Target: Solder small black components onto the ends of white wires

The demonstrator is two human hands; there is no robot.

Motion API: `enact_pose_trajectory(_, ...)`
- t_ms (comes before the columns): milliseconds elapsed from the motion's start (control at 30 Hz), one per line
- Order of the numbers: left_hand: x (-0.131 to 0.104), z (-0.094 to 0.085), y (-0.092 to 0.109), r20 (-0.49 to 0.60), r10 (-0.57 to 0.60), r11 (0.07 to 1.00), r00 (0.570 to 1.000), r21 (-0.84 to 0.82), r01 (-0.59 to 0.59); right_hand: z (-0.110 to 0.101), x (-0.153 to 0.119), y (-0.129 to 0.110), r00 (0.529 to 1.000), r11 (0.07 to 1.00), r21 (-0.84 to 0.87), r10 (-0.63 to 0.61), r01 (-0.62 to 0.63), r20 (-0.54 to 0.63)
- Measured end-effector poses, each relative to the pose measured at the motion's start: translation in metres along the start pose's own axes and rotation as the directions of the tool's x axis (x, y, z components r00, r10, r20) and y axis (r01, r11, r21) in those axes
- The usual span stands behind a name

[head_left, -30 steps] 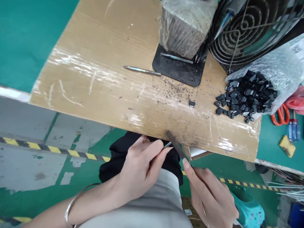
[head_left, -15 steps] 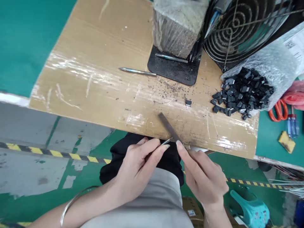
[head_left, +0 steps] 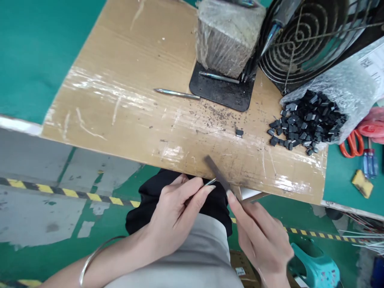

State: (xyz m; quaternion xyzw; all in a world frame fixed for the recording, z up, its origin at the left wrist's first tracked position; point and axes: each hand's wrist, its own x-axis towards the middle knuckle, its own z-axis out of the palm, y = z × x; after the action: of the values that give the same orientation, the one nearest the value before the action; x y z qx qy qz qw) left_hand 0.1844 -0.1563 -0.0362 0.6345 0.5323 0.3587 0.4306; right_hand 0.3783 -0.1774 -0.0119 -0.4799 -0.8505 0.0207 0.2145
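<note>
At the table's front edge my left hand (head_left: 177, 212) pinches a thin metal rod (head_left: 210, 181), its tip pointing right. My right hand (head_left: 262, 236) grips a flat dark file (head_left: 216, 169), the index finger laid along it. The file slants up and left, its side close to the rod's tip; whether they touch is hard to tell. Beyond them, a pointed metal rod (head_left: 177, 94) lies on the cardboard (head_left: 135, 128), and a similar rod (head_left: 219, 77) rests on a black plate (head_left: 222, 93). One small black part (head_left: 239, 133) lies alone among dark crumbs.
A plastic-wrapped block (head_left: 228, 38) stands on the black plate. Right of it are a fan grille (head_left: 300, 38), a bubble-wrap bag (head_left: 354, 80) with several black parts (head_left: 312, 116), red-handled scissors (head_left: 351, 144), a screwdriver (head_left: 370, 163) and a yellow sponge (head_left: 362, 184).
My right hand and the file have moved down and slightly right. My left hand holds nearly still with the rod. The table view has shifted slightly.
</note>
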Motion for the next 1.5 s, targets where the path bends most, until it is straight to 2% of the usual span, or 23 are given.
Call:
enact_pose_trajectory(100,0.001,-0.001,0.0,0.013,0.018,1.0,1.0,0.013,-0.018,-0.003,-0.005,-0.001,1.0,0.999,-0.031,0.017,-0.018,-0.01)
enact_pose_trajectory(200,0.001,-0.001,-0.002,-0.01,0.064,0.995,0.998,0.073,-0.063,0.003,-0.001,0.0,1.0,1.0,0.008,0.021,-0.021,-0.021)
enact_pose_trajectory(300,0.001,0.001,-0.005,-0.049,0.17,0.972,0.984,0.175,-0.16,0.007,0.0,0.001,1.0,0.999,0.03,0.019,-0.019,0.005)
enact_pose_trajectory(400,0.0,0.003,-0.009,-0.054,0.255,0.936,0.965,0.262,-0.233,0.0,-0.007,0.001,1.0,1.0,-0.004,0.015,-0.015,0.004)
enact_pose_trajectory(533,0.001,0.004,-0.01,-0.055,0.28,0.926,0.959,0.278,-0.254,-0.001,-0.007,0.001,1.0,1.0,0.0,0.006,-0.006,0.004)
enact_pose_trajectory(633,0.002,0.002,-0.006,-0.051,0.182,0.965,0.982,0.201,-0.169,0.004,-0.003,0.002,1.0,0.999,0.027,-0.018,0.018,0.009)
enact_pose_trajectory(767,0.002,0.0,0.0,0.001,-0.028,1.0,1.0,-0.011,0.028,0.002,-0.014,0.001,1.0,0.999,0.019,0.026,-0.027,0.012)
enact_pose_trajectory(867,0.004,-0.002,0.003,0.063,-0.159,0.972,0.985,-0.163,0.168,0.003,-0.018,0.001,0.999,0.999,0.001,0.043,-0.043,0.0)
enact_pose_trajectory(1000,0.006,-0.004,0.005,0.145,-0.3,0.897,0.943,-0.292,0.331,0.012,-0.008,0.005,0.999,1.0,0.005,0.01,-0.01,-0.034)
enact_pose_trajectory(1200,0.012,-0.007,0.007,0.185,-0.328,0.857,0.926,-0.355,0.374,0.008,-0.018,0.001,0.999,0.999,0.003,0.04,-0.04,-0.013)
enact_pose_trajectory(1400,0.009,-0.005,0.008,0.169,-0.341,0.864,0.925,-0.331,0.379,0.008,-0.002,0.002,0.993,0.995,-0.038,0.087,-0.09,-0.086)
enact_pose_trajectory(1500,0.006,-0.003,0.008,0.167,-0.354,0.854,0.92,-0.344,0.391,0.004,-0.005,0.003,0.992,0.996,-0.031,0.085,-0.089,-0.096)
